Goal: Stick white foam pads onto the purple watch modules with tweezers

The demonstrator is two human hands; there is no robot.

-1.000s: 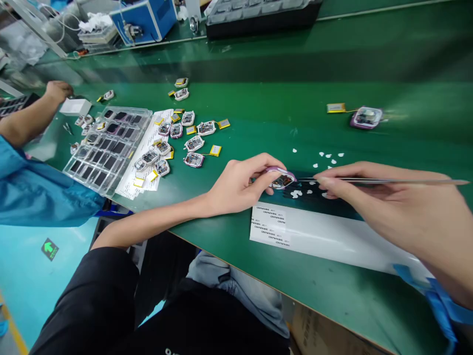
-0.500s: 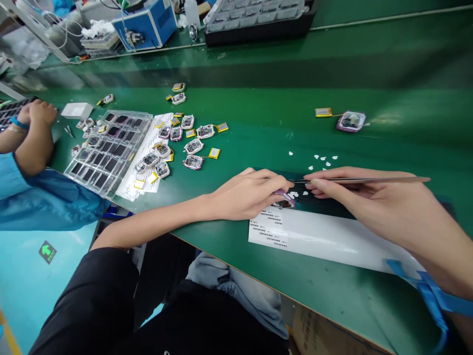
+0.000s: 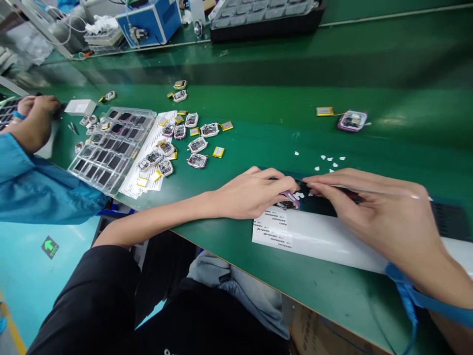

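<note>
My left hand (image 3: 254,192) is closed, its curled fingers round a purple-rimmed watch case (image 3: 291,202) that partly shows below the fingertips. Its index finger and thumb hide much of what they grip. My right hand (image 3: 373,202), with a blue strap at the wrist, pinches a pair of slim tweezers (image 3: 384,190). The tweezer tips lie close to my left fingertips, where contact is hard to make out. Small white pieces (image 3: 298,195) sit beside the watch case on a dark sheet. Beneath both hands runs a glossy white printed strip (image 3: 314,227).
More white pieces (image 3: 329,159) lie beyond my right hand. A purple watch case with a battery (image 3: 352,121) rests farther back. To the left are several open watch cases (image 3: 197,144), a clear compartment tray (image 3: 111,148) and a co-worker's arm (image 3: 35,130). A blue box (image 3: 151,24) stands behind.
The right hand has turned, and its tweezers now slope downward to the right. My left hand stays at the watch case. The whole view has shifted slightly.
</note>
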